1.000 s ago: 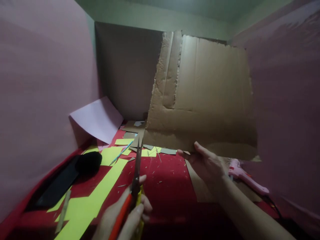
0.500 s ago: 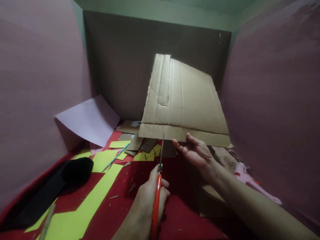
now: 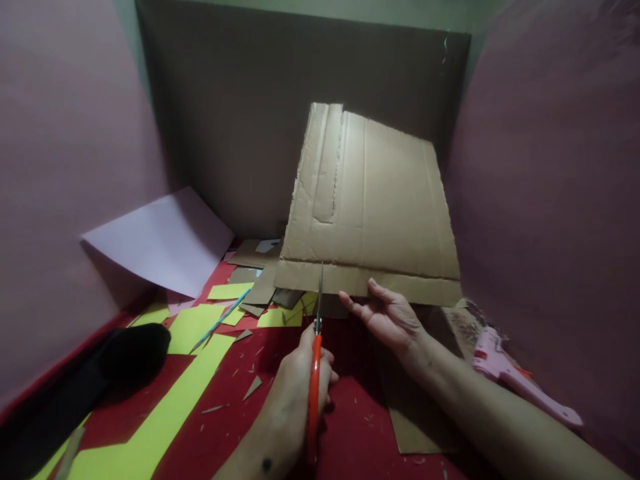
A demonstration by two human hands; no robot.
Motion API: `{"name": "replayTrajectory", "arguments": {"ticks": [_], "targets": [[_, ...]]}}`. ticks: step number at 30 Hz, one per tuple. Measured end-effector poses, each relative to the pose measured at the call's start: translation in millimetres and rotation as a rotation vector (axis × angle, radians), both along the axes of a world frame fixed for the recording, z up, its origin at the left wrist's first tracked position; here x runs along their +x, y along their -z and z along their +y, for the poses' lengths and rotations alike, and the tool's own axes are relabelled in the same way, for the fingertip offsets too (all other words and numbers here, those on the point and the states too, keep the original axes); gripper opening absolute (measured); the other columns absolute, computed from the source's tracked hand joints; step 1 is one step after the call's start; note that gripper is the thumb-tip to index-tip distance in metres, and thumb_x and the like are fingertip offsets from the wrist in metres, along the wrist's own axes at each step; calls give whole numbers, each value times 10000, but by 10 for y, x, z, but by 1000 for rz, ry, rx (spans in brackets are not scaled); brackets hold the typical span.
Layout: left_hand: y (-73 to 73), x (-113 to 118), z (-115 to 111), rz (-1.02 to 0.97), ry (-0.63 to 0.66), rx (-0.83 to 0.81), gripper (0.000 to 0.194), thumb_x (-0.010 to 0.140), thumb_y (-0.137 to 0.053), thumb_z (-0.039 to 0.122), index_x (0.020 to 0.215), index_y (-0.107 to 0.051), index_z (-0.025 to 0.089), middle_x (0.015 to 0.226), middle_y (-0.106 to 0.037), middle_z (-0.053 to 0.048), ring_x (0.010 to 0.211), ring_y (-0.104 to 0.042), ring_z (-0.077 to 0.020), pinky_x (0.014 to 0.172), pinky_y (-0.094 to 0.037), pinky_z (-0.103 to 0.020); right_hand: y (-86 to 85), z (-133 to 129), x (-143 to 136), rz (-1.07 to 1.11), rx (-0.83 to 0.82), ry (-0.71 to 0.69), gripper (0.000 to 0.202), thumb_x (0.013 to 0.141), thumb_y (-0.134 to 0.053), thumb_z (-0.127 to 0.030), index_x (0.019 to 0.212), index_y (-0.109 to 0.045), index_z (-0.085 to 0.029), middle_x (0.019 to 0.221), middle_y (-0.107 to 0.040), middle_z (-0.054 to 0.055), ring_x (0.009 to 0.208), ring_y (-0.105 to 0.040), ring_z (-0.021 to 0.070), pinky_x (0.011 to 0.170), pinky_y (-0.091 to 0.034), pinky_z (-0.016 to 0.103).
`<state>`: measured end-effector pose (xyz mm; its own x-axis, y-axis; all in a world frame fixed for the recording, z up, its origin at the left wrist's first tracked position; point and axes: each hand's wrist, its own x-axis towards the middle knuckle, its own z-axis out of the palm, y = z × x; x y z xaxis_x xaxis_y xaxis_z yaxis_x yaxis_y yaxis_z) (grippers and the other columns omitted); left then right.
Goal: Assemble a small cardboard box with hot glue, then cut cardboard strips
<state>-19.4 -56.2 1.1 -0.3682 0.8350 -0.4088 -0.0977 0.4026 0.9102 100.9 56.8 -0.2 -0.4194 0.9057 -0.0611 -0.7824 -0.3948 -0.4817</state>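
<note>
A large brown cardboard sheet (image 3: 395,200) is tilted up in front of me, with creases and a torn slot on its left side. My right hand (image 3: 393,317) grips its lower edge, thumb on the near face and fingers underneath. Orange-handled scissors (image 3: 313,393) are in my left hand (image 3: 295,383), fingers wrapped round the handles. Their blades point away from me and overlap the sheet's lower strip, the tip reaching about the long crease. How far the blades are parted is hard to see.
Yellow paper pieces (image 3: 185,387), a blue pencil-like stick (image 3: 220,321) and cardboard scraps (image 3: 260,290) lie on the red surface (image 3: 220,433). A lilac sheet (image 3: 160,240) leans at left, near a black object (image 3: 135,353). A pink glue gun (image 3: 520,380) lies at right.
The scissor blades now overlap the cardboard's lower strip further, up to the crease. The cardboard's lower edge sits slightly lower in view, and the view has shifted a little.
</note>
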Motion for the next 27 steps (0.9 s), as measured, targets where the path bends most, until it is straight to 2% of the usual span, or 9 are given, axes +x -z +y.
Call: {"name": "replayTrajectory", "arguments": {"ticks": [4, 8, 14, 18, 23, 27], "targets": [[12, -6, 32, 35, 25, -47, 244, 831, -468, 308, 642, -564, 186, 494, -579, -1, 318, -458, -107, 320, -316, -206, -56, -6, 4, 1, -59, -4, 233, 816, -609, -54, 610, -570, -156, 745, -697, 74, 822, -706, 230, 812, -605, 451], [-13, -17, 38, 92, 47, -65, 239, 836, -434, 284, 677, -577, 177, 498, -583, 8, 330, -466, -103, 348, -340, -212, -95, -27, 6, -29, -143, 32, 299, 882, -496, -44, 611, -546, -160, 708, -683, 59, 764, -702, 202, 806, -607, 451], [28, 18, 39, 133, 44, -87, 269, 856, -413, 350, 710, -560, 179, 511, -579, 12, 333, -458, -106, 359, -345, -230, -89, -43, 12, -41, -145, 15, 258, 875, -513, -50, 646, -548, -163, 710, -666, 42, 777, -701, 206, 835, -591, 467], [60, -33, 43, 93, 93, -69, 290, 866, -403, 389, 813, -586, 171, 524, -590, 14, 336, -464, -112, 372, -358, -244, -108, -59, 10, -18, -145, 6, 246, 873, -505, -46, 658, -554, -154, 713, -654, 60, 786, -702, 226, 776, -608, 456], [61, -83, 29, -104, 137, -133, 462, 870, -355, 509, 931, -614, 131, 521, -597, -7, 342, -485, -121, 382, -378, -257, -147, -84, 0, -32, -197, 33, 261, 888, -481, -48, 656, -544, -150, 743, -644, 66, 784, -692, 213, 786, -604, 463], [55, -49, -27, -83, 113, -92, 438, 869, -376, 480, 1019, -608, 139, 552, -595, 9, 350, -476, -107, 373, -355, -237, -137, -81, 2, -54, -242, 74, 277, 893, -477, -44, 642, -528, -148, 730, -618, 51, 731, -684, 190, 784, -606, 456]]}}
